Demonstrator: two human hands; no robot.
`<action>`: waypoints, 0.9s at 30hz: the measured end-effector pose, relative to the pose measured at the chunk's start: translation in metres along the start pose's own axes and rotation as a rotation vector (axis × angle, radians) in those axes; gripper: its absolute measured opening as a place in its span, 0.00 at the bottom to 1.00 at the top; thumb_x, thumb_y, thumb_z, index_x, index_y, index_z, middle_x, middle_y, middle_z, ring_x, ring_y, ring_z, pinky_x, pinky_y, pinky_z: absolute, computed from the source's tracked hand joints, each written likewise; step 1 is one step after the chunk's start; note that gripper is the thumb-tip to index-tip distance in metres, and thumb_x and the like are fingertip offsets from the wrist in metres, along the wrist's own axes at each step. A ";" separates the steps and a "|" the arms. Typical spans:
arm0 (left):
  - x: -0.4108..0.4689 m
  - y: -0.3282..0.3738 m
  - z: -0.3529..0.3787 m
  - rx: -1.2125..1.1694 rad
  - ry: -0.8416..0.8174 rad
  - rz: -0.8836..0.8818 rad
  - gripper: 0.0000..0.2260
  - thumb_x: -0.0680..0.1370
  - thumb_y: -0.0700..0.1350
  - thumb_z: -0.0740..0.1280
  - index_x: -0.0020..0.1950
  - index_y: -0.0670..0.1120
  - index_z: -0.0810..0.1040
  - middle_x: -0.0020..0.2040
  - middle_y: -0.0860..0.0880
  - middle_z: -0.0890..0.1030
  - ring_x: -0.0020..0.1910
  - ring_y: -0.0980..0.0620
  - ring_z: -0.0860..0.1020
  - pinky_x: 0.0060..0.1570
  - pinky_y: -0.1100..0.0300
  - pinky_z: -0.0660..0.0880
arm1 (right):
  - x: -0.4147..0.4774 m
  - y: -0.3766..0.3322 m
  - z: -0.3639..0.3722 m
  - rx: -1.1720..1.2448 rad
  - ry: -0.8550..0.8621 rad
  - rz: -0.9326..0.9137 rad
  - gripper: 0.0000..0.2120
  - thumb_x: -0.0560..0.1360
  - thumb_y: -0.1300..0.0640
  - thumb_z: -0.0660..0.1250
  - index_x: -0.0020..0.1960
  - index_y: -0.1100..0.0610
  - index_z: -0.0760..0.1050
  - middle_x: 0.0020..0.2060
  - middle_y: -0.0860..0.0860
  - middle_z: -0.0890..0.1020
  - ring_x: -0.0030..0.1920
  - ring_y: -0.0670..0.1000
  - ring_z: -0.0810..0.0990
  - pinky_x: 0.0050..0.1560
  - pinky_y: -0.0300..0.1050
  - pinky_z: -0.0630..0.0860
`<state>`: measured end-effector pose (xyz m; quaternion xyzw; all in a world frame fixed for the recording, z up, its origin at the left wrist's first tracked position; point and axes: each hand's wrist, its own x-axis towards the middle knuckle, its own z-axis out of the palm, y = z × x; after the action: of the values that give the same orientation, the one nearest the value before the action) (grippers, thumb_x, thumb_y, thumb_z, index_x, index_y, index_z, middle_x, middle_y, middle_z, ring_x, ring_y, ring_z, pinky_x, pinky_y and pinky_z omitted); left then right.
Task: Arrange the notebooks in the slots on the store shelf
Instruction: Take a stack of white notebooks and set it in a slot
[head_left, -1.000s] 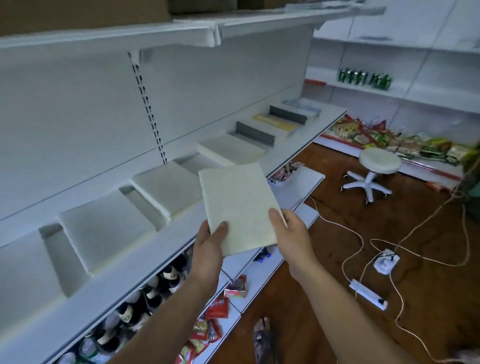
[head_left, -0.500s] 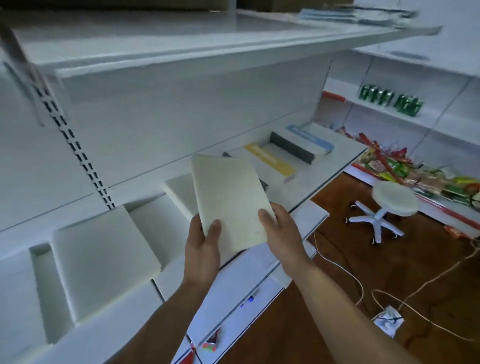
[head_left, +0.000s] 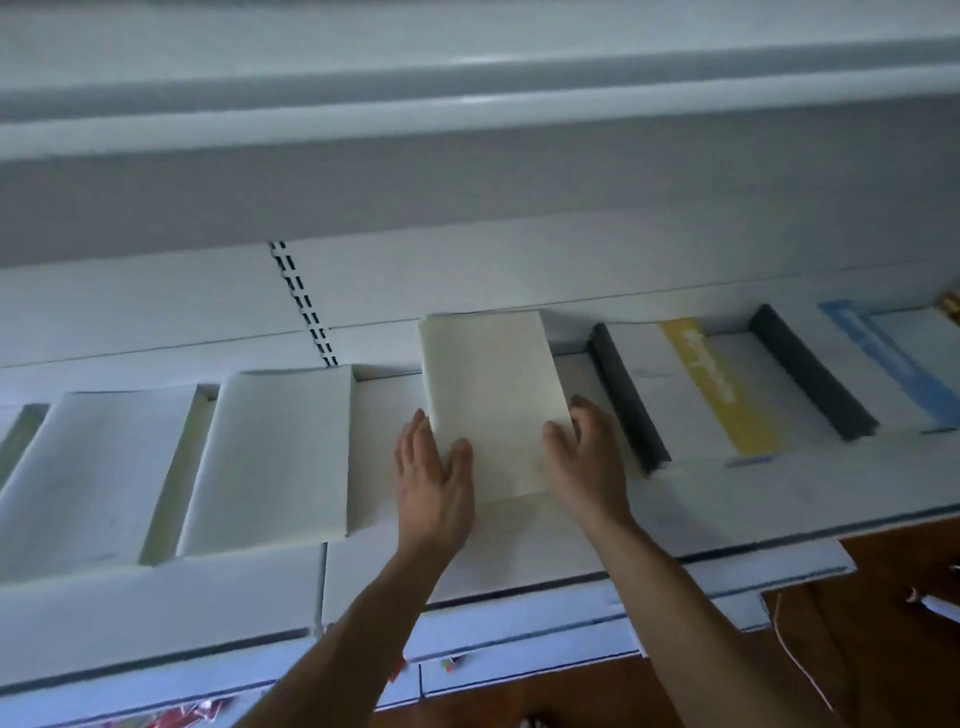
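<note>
The cream notebook (head_left: 493, 405) is gripped at its near corners by the left hand (head_left: 434, 478) and the right hand (head_left: 584, 457), lying tilted on the white store shelf (head_left: 519, 540) between a white stack (head_left: 275, 457) and a dark-spined, yellow-striped notebook (head_left: 691, 395), its far edge near the back panel (head_left: 467, 218).

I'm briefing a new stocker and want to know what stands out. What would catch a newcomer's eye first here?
Dead centre, the left hand and right hand press a plain cream notebook onto the white shelf, one on each side. To its right, a yellow-striped notebook and a blue-striped notebook break the pale row; to its left lie more plain notebooks.
</note>
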<state>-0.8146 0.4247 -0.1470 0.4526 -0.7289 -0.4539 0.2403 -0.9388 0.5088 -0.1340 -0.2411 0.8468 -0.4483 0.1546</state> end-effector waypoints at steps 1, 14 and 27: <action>0.000 0.001 0.003 0.001 0.015 -0.017 0.25 0.82 0.47 0.59 0.78 0.44 0.56 0.77 0.45 0.60 0.76 0.48 0.56 0.75 0.49 0.54 | 0.003 0.004 0.000 -0.012 -0.019 0.008 0.15 0.79 0.56 0.61 0.64 0.60 0.70 0.56 0.47 0.70 0.54 0.45 0.71 0.51 0.35 0.64; 0.002 0.003 0.007 -0.093 -0.085 -0.126 0.36 0.77 0.58 0.62 0.79 0.52 0.49 0.77 0.49 0.59 0.75 0.49 0.61 0.73 0.44 0.61 | 0.007 0.022 -0.017 0.147 -0.182 0.024 0.28 0.80 0.53 0.60 0.78 0.49 0.54 0.76 0.45 0.59 0.75 0.46 0.58 0.66 0.37 0.56; 0.011 0.016 0.012 -0.461 -0.196 -0.212 0.32 0.80 0.51 0.63 0.80 0.54 0.51 0.76 0.50 0.63 0.72 0.49 0.66 0.73 0.47 0.62 | 0.009 0.027 -0.013 0.189 -0.300 -0.022 0.31 0.81 0.55 0.59 0.78 0.48 0.47 0.77 0.42 0.53 0.75 0.42 0.53 0.69 0.35 0.52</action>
<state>-0.8359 0.4237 -0.1396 0.4136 -0.5749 -0.6720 0.2166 -0.9596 0.5263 -0.1497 -0.2990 0.7658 -0.4864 0.2960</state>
